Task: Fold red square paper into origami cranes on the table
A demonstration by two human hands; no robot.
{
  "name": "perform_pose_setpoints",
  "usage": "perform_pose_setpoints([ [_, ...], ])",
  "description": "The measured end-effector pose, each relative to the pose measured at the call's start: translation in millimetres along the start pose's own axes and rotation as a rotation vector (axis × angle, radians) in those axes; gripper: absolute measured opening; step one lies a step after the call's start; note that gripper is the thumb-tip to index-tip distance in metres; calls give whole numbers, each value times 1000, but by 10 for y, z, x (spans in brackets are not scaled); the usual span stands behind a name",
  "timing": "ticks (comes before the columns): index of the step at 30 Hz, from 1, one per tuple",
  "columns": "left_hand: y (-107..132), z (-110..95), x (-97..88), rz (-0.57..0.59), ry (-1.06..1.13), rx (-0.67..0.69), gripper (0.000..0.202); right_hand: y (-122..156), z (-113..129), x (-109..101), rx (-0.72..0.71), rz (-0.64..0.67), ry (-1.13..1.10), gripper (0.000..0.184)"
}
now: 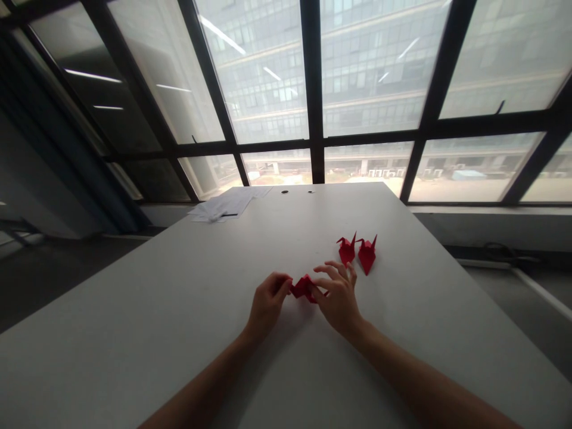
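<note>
A small folded red paper piece (302,287) is held between my two hands, just above or on the white table; its exact shape is partly covered by my fingers. My left hand (269,298) pinches its left tip between thumb and fingers. From the other side, my right hand (338,296) grips it with thumb and index finger, the other fingers spread outward. Just beyond my right hand stand two finished-looking red origami cranes, a left crane (347,251) and a right crane (367,257), side by side with pointed necks and tails.
The white table (179,333) stretches forward to the windows. A stack of white papers (223,205) lies at its far left, with a dark pen-like object (229,215) on it. Two small holes sit near the far edge. A dark blue curtain (67,137) hangs at left.
</note>
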State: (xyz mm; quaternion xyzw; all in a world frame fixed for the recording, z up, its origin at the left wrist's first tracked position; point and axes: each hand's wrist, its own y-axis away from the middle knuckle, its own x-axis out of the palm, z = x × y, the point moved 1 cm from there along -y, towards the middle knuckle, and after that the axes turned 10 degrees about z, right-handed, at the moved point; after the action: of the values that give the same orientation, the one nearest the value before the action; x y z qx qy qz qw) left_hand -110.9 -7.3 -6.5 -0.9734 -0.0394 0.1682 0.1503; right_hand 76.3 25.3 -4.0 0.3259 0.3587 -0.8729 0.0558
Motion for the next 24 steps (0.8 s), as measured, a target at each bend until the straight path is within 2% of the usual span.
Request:
perform_pose_setpoints([
  [4, -13, 16, -8, -15, 28, -32, 24, -47, -138, 65, 185, -98, -268, 7],
  [7, 1, -42, 3, 24, -44, -21, 24, -70, -186, 93, 275, -114, -464, 12],
  [12, 45, -183, 45, 110, -233, 101, 21, -84, -218, 122, 419, -110, -609, 21],
  [14, 59, -213, 66, 166, -278, 133, 20, -84, -199, 123, 417, -115, -608, 21],
  [17, 67, -218, 86, 222, -290, 93, 22, -78, -131, 112, 338, -80, -591, 19],
  [21, 58, -184, 91, 181, -249, 5, 26, -69, -69, 92, 273, -13, -614, 20],
  [24, 52, -164, 98, 165, -194, -10, 32, -72, -69, 71, 274, -14, -593, 16],
])
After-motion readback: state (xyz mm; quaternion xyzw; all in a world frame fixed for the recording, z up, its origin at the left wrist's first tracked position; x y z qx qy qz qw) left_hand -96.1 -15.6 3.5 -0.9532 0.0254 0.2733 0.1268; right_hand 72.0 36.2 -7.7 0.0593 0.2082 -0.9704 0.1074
